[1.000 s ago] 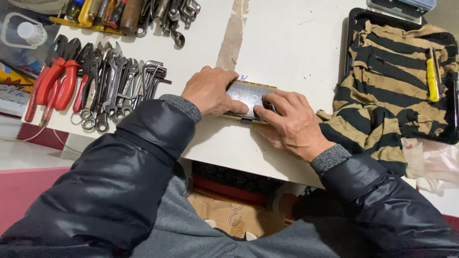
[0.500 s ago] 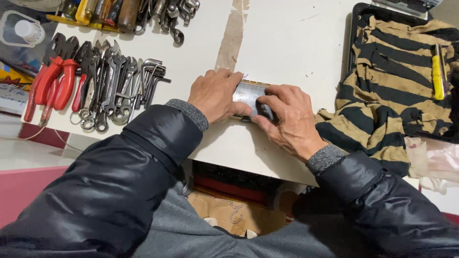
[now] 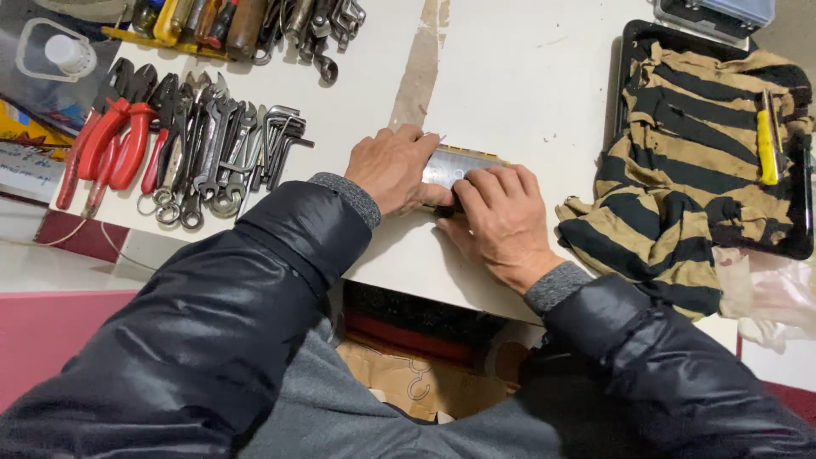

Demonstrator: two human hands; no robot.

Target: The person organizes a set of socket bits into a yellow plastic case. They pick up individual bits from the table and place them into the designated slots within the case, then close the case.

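A small flat case with a clear lid and yellow edge lies on the white table near its front edge. My left hand covers the case's left end, fingers curled over it. My right hand presses on the case's right and front part, thumb at the front latch. Most of the case is hidden under the two hands.
Red-handled pliers, several spanners and hex keys lie in a row at the left. More tools lie at the back. A black tray at the right holds a striped cloth and a yellow-handled tool.
My right hand has slid left over the case and now covers more of its lid. My left hand stays on the left end.
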